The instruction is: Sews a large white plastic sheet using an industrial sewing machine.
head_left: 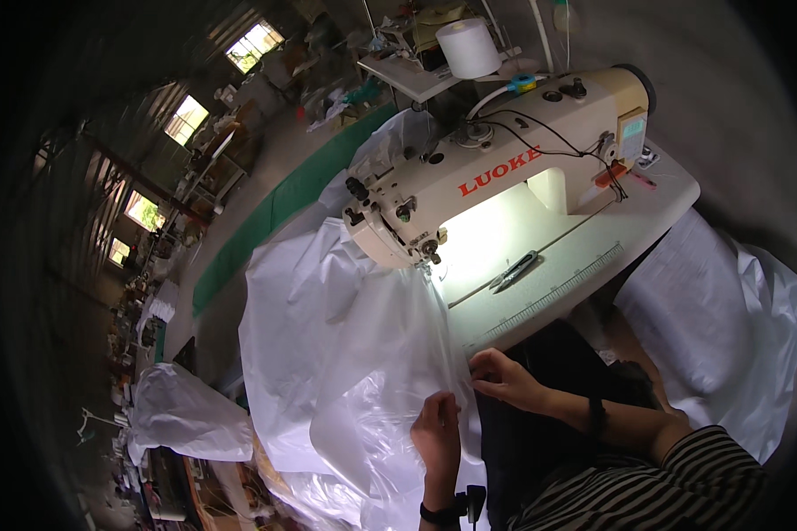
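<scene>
A large, thin white sheet (354, 354), shiny and plastic-like, hangs from the sewing machine (540, 133) down over my lap. Its upper part lies under the needle area, lit by the machine's lamp. At the sheet's right edge, my left hand (437, 431) has its fingers curled closed on the material. Just up and to the right, my right hand (508, 380) pinches at the same edge, close to the table's front. The fingertips hide exactly how much material they hold. Thread snips (515, 271) lie on the machine bed, apart from both hands.
A white thread cone (468, 49) stands behind the machine. More white sheeting (691, 301) hangs at the right, and another white bundle (186, 411) sits at the left. A long green strip (283, 203) runs behind the table. The table's rounded corner (686, 190) juts out right.
</scene>
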Available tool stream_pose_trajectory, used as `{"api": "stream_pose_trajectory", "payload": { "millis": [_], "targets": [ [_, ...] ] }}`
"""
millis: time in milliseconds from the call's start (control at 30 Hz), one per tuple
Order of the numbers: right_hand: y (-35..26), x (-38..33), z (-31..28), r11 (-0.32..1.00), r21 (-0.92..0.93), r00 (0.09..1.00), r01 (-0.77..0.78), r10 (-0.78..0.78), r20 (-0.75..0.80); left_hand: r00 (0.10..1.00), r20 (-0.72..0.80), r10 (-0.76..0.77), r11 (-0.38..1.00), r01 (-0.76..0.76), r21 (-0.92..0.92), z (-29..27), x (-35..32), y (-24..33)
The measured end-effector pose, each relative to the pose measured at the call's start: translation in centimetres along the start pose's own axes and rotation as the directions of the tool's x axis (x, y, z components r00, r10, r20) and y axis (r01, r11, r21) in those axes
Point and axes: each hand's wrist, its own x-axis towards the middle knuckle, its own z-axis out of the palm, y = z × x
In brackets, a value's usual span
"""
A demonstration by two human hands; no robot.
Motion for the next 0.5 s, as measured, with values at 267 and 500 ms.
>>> {"api": "stream_pose_trajectory", "payload": {
  "millis": [267,500],
  "targets": [
    [5.8,0.2,-0.3,0.989,-0.145,0.962,0.024,0.016,0.273,0.922,0.108,-0.371,0.901,0.386,-0.197,0.1,-3.7,1.4],
    [-0.9,-3.2,-1.0,0.979,-0.009,0.849,-0.202,0.180,0.498,0.998,-0.009,0.067,0.994,-0.066,0.089,0.4,-8.9,1.9]
  ]
}}
